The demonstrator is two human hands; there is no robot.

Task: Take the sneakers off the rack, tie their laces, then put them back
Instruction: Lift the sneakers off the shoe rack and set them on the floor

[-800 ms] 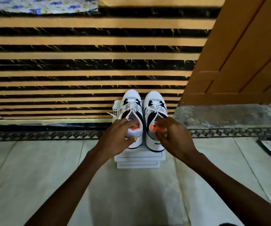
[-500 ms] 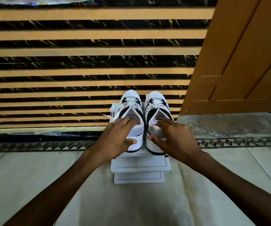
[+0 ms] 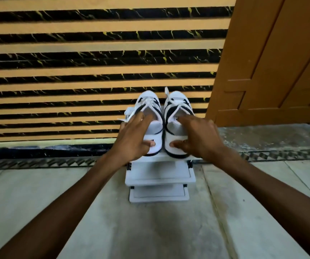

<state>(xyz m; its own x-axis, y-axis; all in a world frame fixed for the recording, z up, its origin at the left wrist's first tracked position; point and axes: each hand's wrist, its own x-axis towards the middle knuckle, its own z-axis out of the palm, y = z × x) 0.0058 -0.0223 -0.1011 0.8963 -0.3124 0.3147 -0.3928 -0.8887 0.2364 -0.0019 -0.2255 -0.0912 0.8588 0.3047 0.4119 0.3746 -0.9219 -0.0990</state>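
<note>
Two white-and-black sneakers stand side by side, toes toward the wall, on the top shelf of a small white rack [image 3: 159, 176]. My left hand [image 3: 133, 137] lies on the left sneaker [image 3: 148, 101], fingers spread over its tongue and thumb on the heel. My right hand [image 3: 199, 137] lies the same way on the right sneaker [image 3: 176, 101]. Neither hand's fingers are curled around anything. White lace ends [image 3: 127, 114] hang off the left sneaker's outer side. One lace end sticks up near the right sneaker's toe.
The rack stands on a pale tiled floor [image 3: 150, 230] against a wall of orange and black marbled stripes [image 3: 94, 71]. An orange wooden door [image 3: 273, 62] is at the right, above a grey stone threshold [image 3: 271, 135]. A patterned border runs along the wall's foot.
Both hands had their fingers curled into the sneakers' openings; the fingers have since straightened and spread over the tongues. The sneakers have stayed on the top shelf.
</note>
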